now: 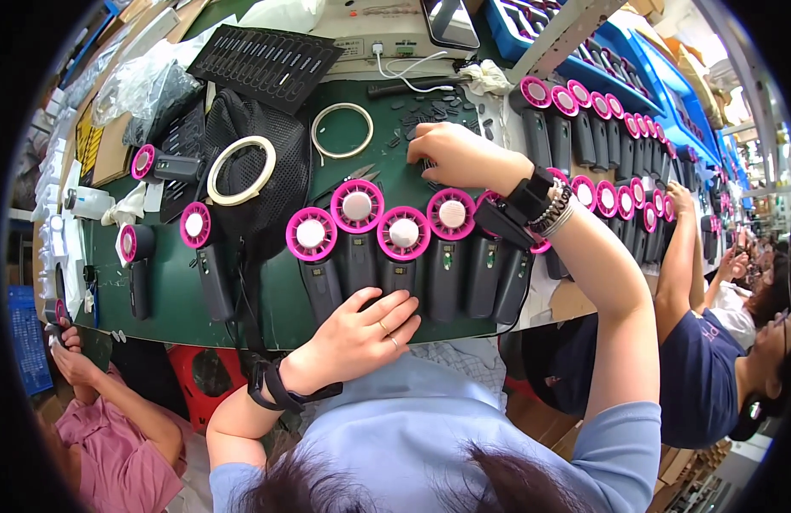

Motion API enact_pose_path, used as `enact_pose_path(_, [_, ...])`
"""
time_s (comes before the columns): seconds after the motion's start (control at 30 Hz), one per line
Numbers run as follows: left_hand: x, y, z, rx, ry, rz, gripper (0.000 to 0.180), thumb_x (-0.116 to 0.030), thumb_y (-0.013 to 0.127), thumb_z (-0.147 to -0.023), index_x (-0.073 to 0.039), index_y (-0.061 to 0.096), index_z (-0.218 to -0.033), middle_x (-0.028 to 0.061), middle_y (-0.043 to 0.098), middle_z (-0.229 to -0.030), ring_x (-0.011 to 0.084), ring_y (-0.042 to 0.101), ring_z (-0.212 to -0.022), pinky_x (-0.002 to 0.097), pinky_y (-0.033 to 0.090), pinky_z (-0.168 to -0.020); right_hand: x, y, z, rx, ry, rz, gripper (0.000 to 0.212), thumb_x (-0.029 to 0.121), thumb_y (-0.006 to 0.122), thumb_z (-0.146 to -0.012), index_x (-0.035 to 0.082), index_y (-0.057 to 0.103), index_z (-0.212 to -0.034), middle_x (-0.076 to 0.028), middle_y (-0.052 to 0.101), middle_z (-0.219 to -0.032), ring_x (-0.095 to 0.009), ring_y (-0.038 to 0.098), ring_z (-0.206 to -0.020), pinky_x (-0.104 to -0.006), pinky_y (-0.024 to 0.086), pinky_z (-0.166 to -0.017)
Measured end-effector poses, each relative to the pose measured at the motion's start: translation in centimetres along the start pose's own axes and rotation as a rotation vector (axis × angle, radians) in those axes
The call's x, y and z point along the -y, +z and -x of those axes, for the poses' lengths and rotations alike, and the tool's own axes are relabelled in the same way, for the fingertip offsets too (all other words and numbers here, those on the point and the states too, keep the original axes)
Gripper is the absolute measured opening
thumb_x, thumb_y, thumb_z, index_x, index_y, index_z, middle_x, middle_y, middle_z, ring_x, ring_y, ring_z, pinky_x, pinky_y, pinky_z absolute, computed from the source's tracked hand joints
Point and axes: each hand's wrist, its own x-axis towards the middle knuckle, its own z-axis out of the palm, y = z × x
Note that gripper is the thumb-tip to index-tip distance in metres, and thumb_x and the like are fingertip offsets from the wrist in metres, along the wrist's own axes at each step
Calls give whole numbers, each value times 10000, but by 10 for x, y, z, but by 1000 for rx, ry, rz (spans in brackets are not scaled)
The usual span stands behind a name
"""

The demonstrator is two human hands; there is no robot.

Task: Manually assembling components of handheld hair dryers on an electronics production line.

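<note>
My left hand [361, 329] is bent over the lower handle of a handheld fan [403, 232] with a magenta ring head and pale round centre; the thumb is hidden. Similar fans stand close around it, among them one on the left [312, 233], one behind [357, 205] and one on the right [451, 214]. My right hand [464, 156] reaches across the table, fingers curled down beside small dark flat pieces [434, 111]. What its fingertips hold, if anything, cannot be made out.
Tape rolls [242, 171], a black mesh bag [271, 218] and pliers [361, 175] lie on the green table [173, 282]. Rows of fans [584, 141] and a blue crate [601, 73] are at the right. Co-workers sit at the left [122, 436] and right [695, 368].
</note>
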Motion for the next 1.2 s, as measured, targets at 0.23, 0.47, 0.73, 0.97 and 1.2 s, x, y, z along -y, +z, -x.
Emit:
enact_pose_path(0.23, [5,-7,3,-82,-45,40,376,-230,760,-747,-93,686,-1089,71,622,-1204,236,588,-1150,411,474,-950,5,0,-11,154,47,101,197,34,639,-741,8,673,-934,-154,641,-960,-360,654,-909,-439,533,-818])
enact_pose_path(0.47, [8,-14,-2,-148,-44,8,388,-229,772,-747,-94,688,-1100,65,633,-1172,247,609,-1109,410,496,-918,4,2,-14,115,64,123,186,24,606,-745,1,690,-910,-153,673,-931,-369,666,-852,-428,546,-797])
enact_pose_path(0.73, [9,-18,-13,-214,-94,22,370,-214,769,-754,-91,693,-1095,68,634,-1153,256,612,-1100,409,501,-888,-3,-14,13,-169,174,-268,204,63,655,-780,18,734,-963,-128,696,-872,-302,674,-740,-364,552,-717])
enact_pose_path(0.97, [12,-15,-25,-219,-120,19,350,-193,772,-755,-85,699,-1080,73,633,-1129,266,611,-1094,405,503,-859,0,-18,5,40,-37,-178,222,79,695,-769,4,717,-978,-135,684,-859,-281,669,-723,-353,538,-694])
enact_pose_path(1.2, [10,-18,-21,-219,-145,28,350,-186,769,-758,-80,698,-1083,69,635,-1123,265,611,-1093,403,504,-852,-6,-9,-19,229,-31,-165,177,74,704,-740,-13,669,-890,-123,673,-760,-274,669,-704,-348,535,-682])
